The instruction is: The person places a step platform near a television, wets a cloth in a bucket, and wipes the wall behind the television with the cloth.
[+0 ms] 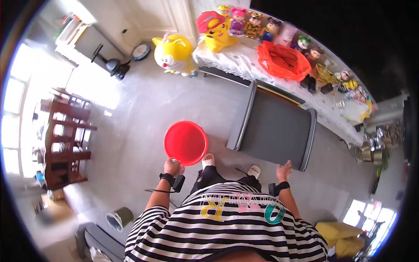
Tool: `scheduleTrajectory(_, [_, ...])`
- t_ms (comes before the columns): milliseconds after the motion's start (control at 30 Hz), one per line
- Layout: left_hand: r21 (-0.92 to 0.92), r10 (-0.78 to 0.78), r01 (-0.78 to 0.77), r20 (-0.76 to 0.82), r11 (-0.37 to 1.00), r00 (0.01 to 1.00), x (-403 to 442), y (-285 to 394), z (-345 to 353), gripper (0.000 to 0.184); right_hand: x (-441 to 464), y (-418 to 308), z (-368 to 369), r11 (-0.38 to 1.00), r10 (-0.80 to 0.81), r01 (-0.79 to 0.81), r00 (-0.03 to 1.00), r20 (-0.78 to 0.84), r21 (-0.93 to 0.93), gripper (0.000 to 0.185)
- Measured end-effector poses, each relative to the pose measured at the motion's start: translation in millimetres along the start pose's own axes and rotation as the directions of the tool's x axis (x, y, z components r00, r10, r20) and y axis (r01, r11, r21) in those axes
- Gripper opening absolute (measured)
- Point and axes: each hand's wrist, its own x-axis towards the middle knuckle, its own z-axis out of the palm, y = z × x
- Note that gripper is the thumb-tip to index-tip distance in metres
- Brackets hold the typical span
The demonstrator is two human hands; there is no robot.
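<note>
A round red bucket [186,143] stands on the grey floor in front of my feet. At its lower left rim, my left hand [173,167] is closed, with something small and whitish showing at the fingers that I cannot make out. My right hand [284,170] is held out beside the near corner of a grey flat-topped piece of furniture [279,126]; its fingers are apart and hold nothing. Both wrists carry black straps with small devices.
White-covered table [244,67] with toy figures, a yellow plush [216,37] and a red plastic bag [283,61] stands ahead. A yellow cat figure [174,54] is on the floor. Wooden chairs [67,139] are at left, a green bin [119,218] at lower left.
</note>
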Motion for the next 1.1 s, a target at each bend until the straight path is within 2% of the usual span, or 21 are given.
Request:
scheduleTrajectory(33, [-0.132, -0.031, 0.033, 0.022, 0.991, 0.999, 19.5, -3.8, -0.8, 0.039, -14.0, -20.2, -0.7, 0.997, -0.048, 0.044, 0.997, 0.061, 0.064, 0.065])
scheduleTrajectory(67, [-0.113, -0.004, 0.009, 0.046, 0.994, 0.999, 24.9, 15.1, -5.9, 0.039, -19.9, -27.9, 14.4, 0.976, -0.137, 0.124, 0.989, 0.062, 0.180, 0.066])
scheduleTrajectory(133, [-0.302, 0.081, -0.048, 0.099, 0.952, 0.992, 5.9, 91.4, -21.8, 0.036, -37.1, -50.9, 26.7, 0.866, -0.295, 0.221, 0.950, 0.102, 0.448, 0.066])
scheduleTrajectory(233, [-0.547, 0.318, -0.138, 0.249, 0.826, 0.915, -8.9, 169.5, -9.3, 0.032, -74.2, -118.6, -26.5, 0.674, -0.476, 0.112, 0.821, 0.314, 0.730, 0.063])
scheduleTrajectory(267, [-0.527, 0.416, -0.197, 0.337, 0.827, 0.845, -26.5, 202.8, -11.1, 0.037, -88.3, -141.7, -52.6, 0.611, -0.551, 0.127, 0.777, 0.305, 0.781, 0.063])
scheduleTrajectory(300, [-0.604, 0.438, -0.086, 0.465, 0.792, 0.769, -36.9, 221.6, -5.3, 0.040, -100.3, -161.5, -76.5, 0.544, -0.626, 0.142, 0.725, 0.287, 0.827, 0.062])
scheduleTrajectory(333, [-0.650, 0.486, -0.048, 0.515, 0.759, 0.706, -50.7, 240.8, 3.3, 0.040, -108.4, -178.0, -93.9, 0.534, -0.615, 0.137, 0.740, 0.272, 0.834, 0.062])
scheduleTrajectory(367, [-0.688, 0.529, -0.003, 0.556, 0.726, 0.641, -67.3, 258.2, 10.6, 0.039, -114.8, -192.4, -108.4, 0.422, -0.716, 0.222, 0.676, 0.174, 0.879, 0.059])
scheduleTrajectory(400, [-0.625, 0.466, 0.059, 0.638, 0.779, 0.612, -85.9, 273.2, 12.3, 0.038, -114.8, -199.2, -115.8, 0.294, -0.801, 0.296, 0.595, 0.065, 0.909, 0.057])
scheduleTrajectory(433, [-0.590, 0.502, -0.043, 0.643, 0.806, 0.578, -104.0, 286.7, 13.7, 0.038, -109.8, -201.0, -118.4, 0.276, -0.796, 0.293, 0.603, 0.047, 0.915, 0.057])
scheduleTrajectory(467, [-0.551, 0.533, -0.148, 0.650, 0.821, 0.541, -115.1, 295.6, 14.4, 0.037, -105.0, -202.9, -120.7, 0.276, -0.787, 0.392, 0.617, -0.029, 0.877, 0.052])
scheduleTrajectory(533, [-0.587, 0.551, -0.107, 0.660, 0.803, 0.510, -114.9, 300.0, 18.9, 0.035, -97.3, -200.7, -122.6, 0.263, -0.770, 0.488, 0.626, -0.124, 0.832, 0.048])
scheduleTrajectory(600, [-0.622, 0.569, -0.058, 0.670, 0.781, 0.476, -117.1, 306.9, 20.8, 0.032, -85.4, -188.6, -126.2, 0.267, -0.730, 0.375, 0.680, -0.068, 0.888, 0.043])
scheduleTrajectory(667, [-0.428, 0.437, -0.138, 0.750, 0.893, 0.496, -121.2, 311.2, 18.8, 0.026, -75.9, -170.0, -134.8, 0.305, -0.723, 0.360, 0.690, -0.032, 0.882, 0.043])
scheduleTrajectory(733, [-0.411, 0.407, -0.105, 0.772, 0.906, 0.488, -123.0, 312.8, 25.7, 0.022, -70.2, -153.0, -138.5, 0.341, -0.711, 0.327, 0.703, 0.015, 0.881, 0.044])
scheduleTrajectory(800, [-0.384, 0.376, -0.090, 0.786, 0.919, 0.490, -128.3, 317.1, 32.3, 0.022, -63.6, -139.3, -136.3, 0.326, -0.663, 0.118, 0.736, 0.138, 0.938, 0.043])
scheduleTrajectory(833, [-0.362, 0.359, -0.092, 0.796, 0.928, 0.488, -129.2, 318.2, 35.9, 0.022, -59.6, -134.6, -127.1, 0.270, -0.665, 0.268, 0.747, -0.022, 0.925, 0.041])
scheduleTrajectory(967, [-0.354, 0.343, -0.080, 0.788, 0.932, 0.511, -126.9, 325.9, 48.5, 0.024, -53.9, -123.0, -119.5, 0.196, -0.613, 0.279, 0.783, -0.105, 0.940, 0.036])
scheduleTrajectory(1033, [-0.343, 0.334, -0.080, 0.790, 0.936, 0.515, -119.0, 335.9, 51.4, 0.024, -49.3, -118.4, -119.0, 0.122, -0.569, 0.067, 0.823, 0.014, 0.990, 0.030])
scheduleTrajectory(1067, [-0.346, 0.332, -0.066, 0.803, 0.936, 0.496, -113.2, 342.2, 52.0, 0.024, -45.6, -114.8, -120.4, 0.118, -0.553, 0.064, 0.833, 0.012, 0.991, 0.030])
scheduleTrajectory(1100, [-0.347, 0.328, -0.049, 0.817, 0.936, 0.475, -107.3, 348.0, 52.9, 0.023, -42.6, -110.8, -125.0, 0.106, -0.522, -0.034, 0.849, 0.085, 0.994, 0.026])
